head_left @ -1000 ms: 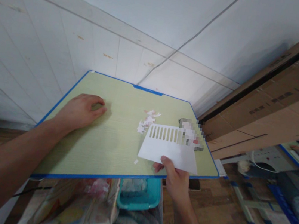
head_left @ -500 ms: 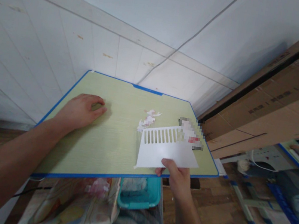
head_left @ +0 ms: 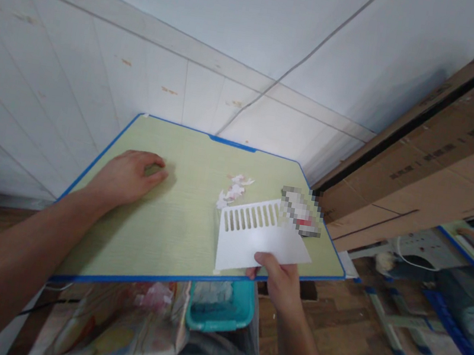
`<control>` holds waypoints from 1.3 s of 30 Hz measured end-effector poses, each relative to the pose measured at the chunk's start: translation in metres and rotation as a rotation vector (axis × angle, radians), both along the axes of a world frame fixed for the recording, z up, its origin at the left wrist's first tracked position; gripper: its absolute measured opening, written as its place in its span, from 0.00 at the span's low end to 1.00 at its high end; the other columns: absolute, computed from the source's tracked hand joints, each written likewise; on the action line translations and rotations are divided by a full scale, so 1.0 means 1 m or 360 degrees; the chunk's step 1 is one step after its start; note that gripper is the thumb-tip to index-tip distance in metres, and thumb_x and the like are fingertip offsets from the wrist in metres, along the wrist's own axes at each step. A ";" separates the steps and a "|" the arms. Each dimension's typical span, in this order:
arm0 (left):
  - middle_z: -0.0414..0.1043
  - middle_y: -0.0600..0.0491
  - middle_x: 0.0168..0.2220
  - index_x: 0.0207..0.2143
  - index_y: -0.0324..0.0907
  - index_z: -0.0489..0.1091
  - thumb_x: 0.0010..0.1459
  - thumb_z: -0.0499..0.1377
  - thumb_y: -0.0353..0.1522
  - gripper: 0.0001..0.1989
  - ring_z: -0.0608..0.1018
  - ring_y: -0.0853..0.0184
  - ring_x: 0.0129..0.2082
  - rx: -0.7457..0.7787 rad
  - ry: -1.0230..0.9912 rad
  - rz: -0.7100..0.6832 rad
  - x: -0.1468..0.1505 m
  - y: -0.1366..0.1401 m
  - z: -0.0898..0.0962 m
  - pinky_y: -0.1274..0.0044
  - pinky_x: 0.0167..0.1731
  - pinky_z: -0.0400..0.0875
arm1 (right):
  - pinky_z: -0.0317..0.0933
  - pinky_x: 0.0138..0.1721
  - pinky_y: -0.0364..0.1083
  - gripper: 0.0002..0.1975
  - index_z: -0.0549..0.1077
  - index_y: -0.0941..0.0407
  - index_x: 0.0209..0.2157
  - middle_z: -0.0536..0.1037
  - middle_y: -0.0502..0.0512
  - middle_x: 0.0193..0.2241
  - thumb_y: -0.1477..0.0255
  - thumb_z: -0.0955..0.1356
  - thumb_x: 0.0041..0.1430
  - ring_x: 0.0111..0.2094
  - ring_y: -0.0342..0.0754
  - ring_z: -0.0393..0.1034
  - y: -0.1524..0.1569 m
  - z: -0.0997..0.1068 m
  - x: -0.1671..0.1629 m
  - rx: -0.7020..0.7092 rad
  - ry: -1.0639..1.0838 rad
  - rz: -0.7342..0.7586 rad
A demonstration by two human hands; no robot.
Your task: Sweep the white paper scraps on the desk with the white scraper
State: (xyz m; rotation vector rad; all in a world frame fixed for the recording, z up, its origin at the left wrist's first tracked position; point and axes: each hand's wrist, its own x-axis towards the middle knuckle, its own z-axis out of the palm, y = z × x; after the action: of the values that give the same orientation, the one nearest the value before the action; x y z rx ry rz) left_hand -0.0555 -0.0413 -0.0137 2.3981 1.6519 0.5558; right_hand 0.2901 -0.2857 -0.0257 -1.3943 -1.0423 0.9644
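A flat white card (head_left: 249, 242) with a row of long slots along its far edge is held over the near right part of the desktop. My right hand (head_left: 277, 277) pinches its near edge, thumb on top and fingers underneath, mostly hidden. Just beyond the card lies a small heap of torn white paper scraps (head_left: 235, 190). On the left of the desktop rests my left hand (head_left: 131, 176), loosely curved, with a gap between thumb and forefinger and nothing visible in it.
The pale green desktop (head_left: 166, 226) has a blue rim and stands against a white wall. A pixelated flat item (head_left: 301, 212) lies at its right. Below the near edge are a turquoise basket (head_left: 218, 323) and a patterned cloth (head_left: 141, 330). Large cardboard boxes (head_left: 435, 173) lean at right.
The white card and my right hand have shifted very slightly left, with the card's left corner a little lower. My left hand stays in place.
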 end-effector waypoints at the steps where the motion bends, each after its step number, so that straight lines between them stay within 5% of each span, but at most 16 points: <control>1: 0.87 0.33 0.68 0.62 0.36 0.87 0.72 0.51 0.53 0.38 0.84 0.39 0.71 -0.0002 0.0004 -0.0005 0.000 0.000 0.000 0.52 0.77 0.75 | 0.79 0.30 0.54 0.17 0.80 0.48 0.19 0.82 0.55 0.18 0.62 0.77 0.61 0.22 0.57 0.78 0.001 0.000 0.001 -0.0004 0.0010 0.0010; 17: 0.87 0.35 0.70 0.65 0.37 0.87 0.73 0.53 0.53 0.38 0.86 0.42 0.70 -0.0020 0.0045 0.0109 0.000 0.007 0.008 0.54 0.75 0.78 | 0.68 0.21 0.51 0.10 0.76 0.48 0.22 0.75 0.49 0.15 0.62 0.76 0.52 0.16 0.51 0.68 0.012 -0.005 -0.001 0.0140 0.0087 -0.0135; 26: 0.89 0.33 0.65 0.59 0.37 0.89 0.72 0.51 0.50 0.36 0.88 0.43 0.66 0.0063 0.0024 0.0082 -0.001 0.003 0.015 0.58 0.71 0.81 | 0.72 0.25 0.52 0.17 0.78 0.49 0.33 0.85 0.53 0.23 0.52 0.79 0.54 0.21 0.54 0.76 0.042 -0.010 0.005 0.0417 0.0123 -0.0481; 39: 0.90 0.34 0.62 0.54 0.38 0.89 0.68 0.52 0.50 0.34 0.89 0.43 0.62 0.0098 -0.0097 0.0548 -0.020 0.005 0.026 0.58 0.72 0.81 | 0.74 0.26 0.52 0.23 0.83 0.50 0.29 0.90 0.62 0.26 0.45 0.81 0.60 0.23 0.57 0.81 0.089 -0.021 0.031 0.0372 -0.0002 -0.0522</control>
State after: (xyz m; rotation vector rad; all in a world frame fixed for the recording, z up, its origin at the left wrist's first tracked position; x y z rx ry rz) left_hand -0.0759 -0.0364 0.0121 2.1203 2.0619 0.7337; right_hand 0.3215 -0.1964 -0.0469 -1.3185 -0.8624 0.5828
